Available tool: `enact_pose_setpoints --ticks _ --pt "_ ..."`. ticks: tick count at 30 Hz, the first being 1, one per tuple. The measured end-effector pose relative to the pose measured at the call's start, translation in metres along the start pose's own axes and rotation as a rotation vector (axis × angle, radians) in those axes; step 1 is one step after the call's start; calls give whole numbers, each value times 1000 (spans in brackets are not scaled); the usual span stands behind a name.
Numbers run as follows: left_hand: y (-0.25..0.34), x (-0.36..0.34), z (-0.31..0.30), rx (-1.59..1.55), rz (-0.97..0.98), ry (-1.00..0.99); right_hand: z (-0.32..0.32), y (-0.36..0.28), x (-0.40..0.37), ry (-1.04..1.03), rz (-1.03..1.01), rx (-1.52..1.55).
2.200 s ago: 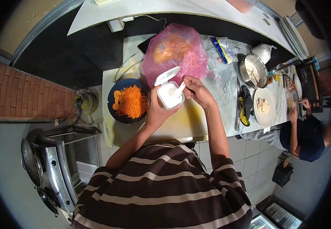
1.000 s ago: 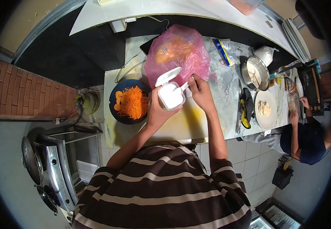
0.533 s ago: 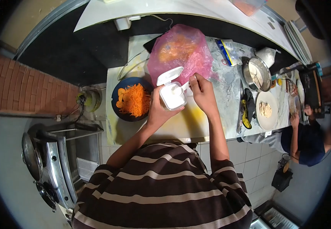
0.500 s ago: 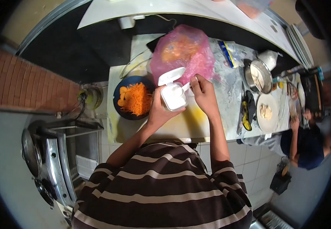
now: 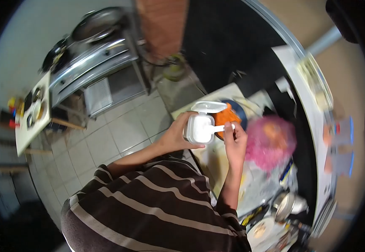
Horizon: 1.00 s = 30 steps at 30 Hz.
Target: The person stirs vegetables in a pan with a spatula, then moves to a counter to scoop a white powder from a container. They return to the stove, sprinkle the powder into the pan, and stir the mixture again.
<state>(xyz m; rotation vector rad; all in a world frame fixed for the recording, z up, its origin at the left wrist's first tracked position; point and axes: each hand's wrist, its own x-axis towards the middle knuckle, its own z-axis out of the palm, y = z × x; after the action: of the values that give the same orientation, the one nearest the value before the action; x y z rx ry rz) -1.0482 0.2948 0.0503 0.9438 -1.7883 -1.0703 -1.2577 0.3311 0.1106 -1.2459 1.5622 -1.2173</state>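
Note:
My left hand (image 5: 178, 133) is wrapped round a small white container (image 5: 201, 129) whose hinged lid (image 5: 209, 107) stands open. White contents show inside it. Between the fingers of my right hand (image 5: 236, 140) is the handle of a white spoon (image 5: 221, 128), its bowl end at the container's mouth. Behind both hands, a dark blue plate (image 5: 242, 114) with orange shredded food (image 5: 228, 115) is partly hidden. A pink plastic bag (image 5: 270, 143) with orange items inside lies to the right of my right hand.
A steel stove (image 5: 90, 63) with a large pan (image 5: 99, 26) stands at the upper left. Farther left is a small table (image 5: 33, 126). A gas cylinder (image 5: 173, 69) is near the brick wall. Metal bowl (image 5: 284, 206) and pale plate (image 5: 261, 232) lie at the lower right.
The view has turned left, bringing the stove and floor into fuller sight. My hands, still holding the container and spoon, are now at the counter's left end, over the plate's edge. The other person is out of view.

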Motion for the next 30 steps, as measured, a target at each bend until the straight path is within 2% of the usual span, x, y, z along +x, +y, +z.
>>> enact_pose_setpoints --ticks 7,9,13,17,22,24,30 --pt "-8 -124 -122 99 -101 388 163 -35 -11 -378 -115 -33" --pt "-8 -167 -158 126 -181 459 216 -40 -29 -465 -187 -48" --pt "0 -244 -227 214 -309 586 314 -66 -69 -665 -117 22" --pt "-19 -294 -283 234 -351 685 395 -83 -90 -739 -180 -4" --pt "-32 -299 -338 217 -392 787 464 -89 -81 -794 -263 25" --pt "-38 -289 -356 229 -403 782 486 -92 -66 -812 -227 63" --pt "-58 -246 -397 312 -252 750 513 -94 -33 -737 -194 187"
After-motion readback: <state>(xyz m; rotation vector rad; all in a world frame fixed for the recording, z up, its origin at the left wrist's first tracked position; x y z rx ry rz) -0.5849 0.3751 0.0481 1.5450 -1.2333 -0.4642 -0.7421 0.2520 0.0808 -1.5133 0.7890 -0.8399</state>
